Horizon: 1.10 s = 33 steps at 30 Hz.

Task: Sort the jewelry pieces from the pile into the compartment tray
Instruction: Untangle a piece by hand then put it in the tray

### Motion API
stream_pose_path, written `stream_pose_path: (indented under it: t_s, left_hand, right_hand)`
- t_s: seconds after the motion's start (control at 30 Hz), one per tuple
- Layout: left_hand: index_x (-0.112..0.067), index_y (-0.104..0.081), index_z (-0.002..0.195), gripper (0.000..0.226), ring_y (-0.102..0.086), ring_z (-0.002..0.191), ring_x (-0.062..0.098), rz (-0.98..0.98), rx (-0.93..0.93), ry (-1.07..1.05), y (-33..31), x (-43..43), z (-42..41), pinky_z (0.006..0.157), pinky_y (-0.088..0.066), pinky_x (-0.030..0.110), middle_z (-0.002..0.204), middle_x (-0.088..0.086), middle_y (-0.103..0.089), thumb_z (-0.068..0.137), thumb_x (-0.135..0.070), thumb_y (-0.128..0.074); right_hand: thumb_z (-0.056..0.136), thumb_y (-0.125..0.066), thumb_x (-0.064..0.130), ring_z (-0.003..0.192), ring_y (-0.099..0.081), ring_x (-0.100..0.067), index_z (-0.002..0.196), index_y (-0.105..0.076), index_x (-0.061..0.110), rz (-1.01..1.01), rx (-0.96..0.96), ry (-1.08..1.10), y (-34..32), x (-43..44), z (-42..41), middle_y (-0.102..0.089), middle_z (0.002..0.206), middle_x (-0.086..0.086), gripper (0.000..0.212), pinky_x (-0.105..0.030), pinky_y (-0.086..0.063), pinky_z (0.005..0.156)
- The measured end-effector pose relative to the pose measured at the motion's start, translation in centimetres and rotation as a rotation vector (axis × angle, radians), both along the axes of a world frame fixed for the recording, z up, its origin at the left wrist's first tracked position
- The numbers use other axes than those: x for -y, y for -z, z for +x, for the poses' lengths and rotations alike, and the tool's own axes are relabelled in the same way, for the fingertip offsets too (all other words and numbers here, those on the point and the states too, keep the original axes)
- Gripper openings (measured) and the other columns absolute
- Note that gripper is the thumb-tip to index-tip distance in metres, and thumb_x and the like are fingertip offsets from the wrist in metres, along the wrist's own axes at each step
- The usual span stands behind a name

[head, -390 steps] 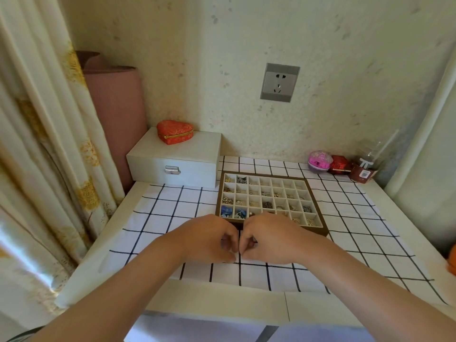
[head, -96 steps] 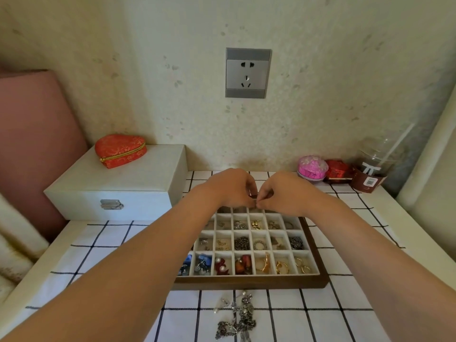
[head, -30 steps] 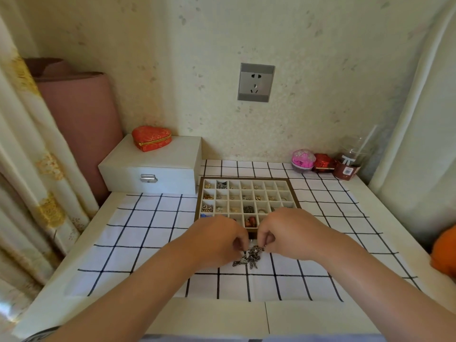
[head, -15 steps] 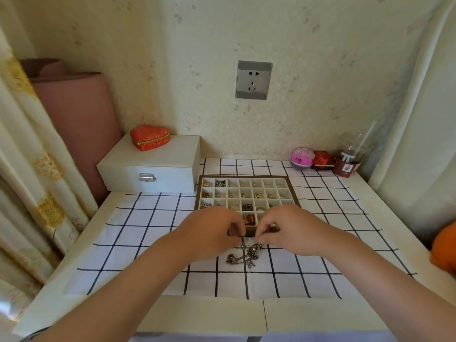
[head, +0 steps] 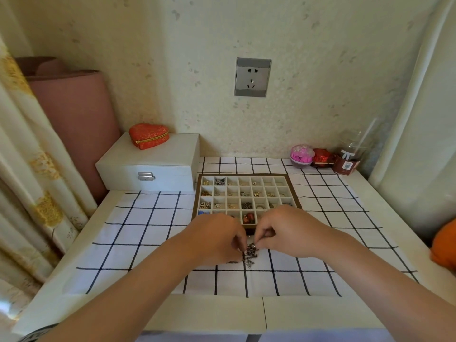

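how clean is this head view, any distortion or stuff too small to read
Head view: wide-angle distortion curves the curtain near the left edge; light soft, no glare; the jewelry pile between left hand and right hand is a small dark tangle, pieces indistinct.

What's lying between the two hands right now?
In the head view, the jewelry pile: a dark tangle on the checked cloth, just short of the compartment tray. The left hand and right hand both pinch at its top.

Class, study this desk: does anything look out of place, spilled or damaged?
Only the pile of jewelry lies loose on the cloth in front of the tray, pinched by the left hand and right hand. Nothing looks spilled or damaged.
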<state>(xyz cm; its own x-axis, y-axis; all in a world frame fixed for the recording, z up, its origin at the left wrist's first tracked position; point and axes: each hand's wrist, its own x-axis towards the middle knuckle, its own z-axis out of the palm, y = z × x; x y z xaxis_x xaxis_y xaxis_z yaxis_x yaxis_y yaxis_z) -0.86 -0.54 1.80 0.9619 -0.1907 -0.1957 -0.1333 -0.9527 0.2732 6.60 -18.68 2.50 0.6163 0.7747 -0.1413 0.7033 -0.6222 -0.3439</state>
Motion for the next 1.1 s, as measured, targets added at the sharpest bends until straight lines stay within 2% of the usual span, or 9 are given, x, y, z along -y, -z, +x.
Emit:
stream_pose_path:
  t_s: [0.1,0.17,0.3,0.43,0.57,0.67,0.87,1.0,1.1]
  left_hand:
    - [-0.038,-0.069,0.105,0.02,-0.06,0.089,-0.001,-0.088,0.036,-0.058,0.2,-0.4,-0.1,0.078,-0.05,0.023,0.095,-0.02,-0.068,0.085,-0.039,-0.069]
    - [-0.038,-0.066,0.103,0.018,-0.058,0.08,-0.009,-0.235,0.101,-0.111,0.3,-0.4,0.1,0.073,-0.047,0.021,0.091,-0.021,-0.068,0.086,-0.038,-0.07]
    - [-0.029,-0.066,0.102,0.019,-0.066,0.068,-0.002,-0.737,0.067,-0.239,-0.3,0.3,0.5,0.069,-0.057,0.024,0.088,-0.009,-0.074,0.085,-0.025,-0.075]
    - [-0.024,-0.071,0.094,0.016,-0.067,0.065,0.008,-0.858,0.137,-0.34,-0.8,0.2,1.1,0.073,-0.058,0.026,0.084,-0.004,-0.075,0.081,-0.029,-0.079]
    - [-0.02,-0.071,0.091,0.013,-0.062,0.059,0.008,-0.958,0.185,-0.429,-1.8,-0.3,2.1,0.053,-0.047,0.013,0.081,-0.001,-0.073,0.083,-0.027,-0.079]
    - [-0.021,-0.072,0.091,0.009,-0.062,0.058,0.008,-1.014,0.182,-0.481,-2.7,-0.7,3.2,0.047,-0.044,0.015,0.081,-0.002,-0.073,0.086,-0.027,-0.076]
    - [-0.02,-0.074,0.098,0.014,-0.065,0.063,0.009,-1.035,0.242,-0.523,-4.3,-1.9,6.0,0.052,-0.047,0.021,0.086,-0.003,-0.076,0.092,-0.031,-0.068]
    - [-0.026,-0.072,0.098,0.014,-0.067,0.069,0.007,-0.997,0.263,-0.524,-4.0,-3.0,7.6,0.063,-0.051,0.023,0.089,-0.008,-0.076,0.097,-0.032,-0.06]
    - [-0.028,-0.069,0.109,0.016,-0.066,0.089,0.009,-0.843,0.337,-0.499,-2.3,-4.1,9.0,0.08,-0.051,0.025,0.1,-0.008,-0.072,0.098,-0.028,-0.057]
  right_hand:
    - [0.088,-0.074,0.033,0.079,-0.06,0.009,0.082,-0.075,0.036,0.112,-0.125,0.069,-0.3,0.4,0.4,-0.067,0.081,0.025,0.007,-0.015,-0.043,0.07]
    - [0.09,-0.073,0.029,0.071,-0.062,0.006,0.08,-0.072,0.034,0.192,-0.206,0.122,-0.7,0.5,0.6,-0.069,0.081,0.023,0.011,-0.021,-0.047,0.072]
    - [0.098,-0.062,0.018,0.052,-0.061,-0.012,0.089,-0.069,0.019,0.366,-0.4,0.229,-1.5,0.3,0.5,-0.066,0.06,0.018,0.012,-0.019,-0.045,0.051]
    - [0.096,-0.065,0.017,0.052,-0.06,-0.014,0.094,-0.074,0.016,0.564,-0.511,0.316,-1.7,-0.1,0.5,-0.071,0.068,0.006,0.01,-0.025,-0.041,0.044]
    - [0.092,-0.07,0.012,0.056,-0.061,-0.019,0.108,-0.072,0.017,0.729,-0.594,0.362,-2.1,-0.8,1.3,-0.076,0.091,-0.005,0.017,-0.027,-0.043,0.042]
    - [0.082,-0.079,0.005,0.056,-0.063,-0.021,0.111,-0.068,0.022,0.733,-0.473,0.321,-2.4,-1.7,2.1,-0.075,0.096,-0.002,0.035,-0.023,-0.043,0.04]
    - [0.084,-0.079,0.011,0.05,-0.06,-0.02,0.091,-0.077,0.017,0.853,-0.26,0.33,-3.8,-3.9,4.7,-0.077,0.081,0.008,0.009,-0.015,-0.042,0.042]
    - [0.089,-0.074,0.017,0.048,-0.062,-0.02,0.087,-0.078,0.025,0.775,-0.153,0.322,-3.8,-5.1,7.3,-0.075,0.085,0.013,0.009,-0.019,-0.052,0.054]
    - [0.091,-0.072,0.023,0.048,-0.063,-0.006,0.088,-0.077,0.028,0.648,-0.059,0.333,-2.9,-5.9,9.7,-0.073,0.093,0.016,0.007,-0.017,-0.052,0.06]
